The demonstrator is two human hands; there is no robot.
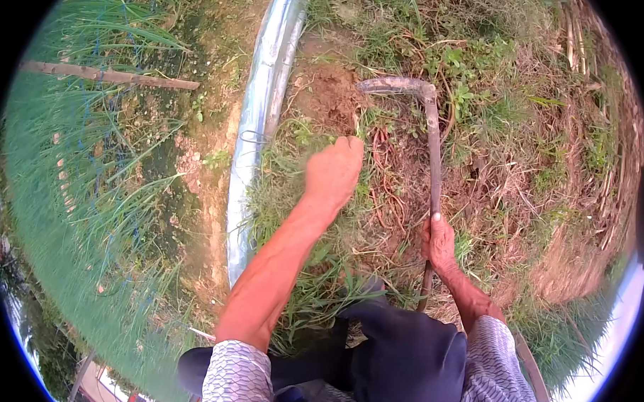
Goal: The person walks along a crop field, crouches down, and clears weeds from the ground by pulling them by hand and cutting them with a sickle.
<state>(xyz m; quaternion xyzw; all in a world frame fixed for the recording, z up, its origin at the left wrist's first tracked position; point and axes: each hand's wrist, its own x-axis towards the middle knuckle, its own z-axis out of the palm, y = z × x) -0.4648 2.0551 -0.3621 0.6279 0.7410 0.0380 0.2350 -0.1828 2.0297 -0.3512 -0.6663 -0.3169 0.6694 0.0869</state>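
My right hand is wrapped round the wooden handle of a hoe-like tool. The curved head of this tool lies at the top of the handle, its tip at a patch of loose brown soil. My left hand is closed in a fist over the grass, just below the loose soil; something thin, perhaps a weed stem, shows at its fingers, but what it grips is too small to name. Reddish roots or stems lie between my hands.
A strip of clear plastic sheeting runs lengthwise left of my left hand. Beyond it grow rows of thin green plants, with a wooden stake across them. Weeds and dry straw cover the ground on the right. My dark-clad knees are below.
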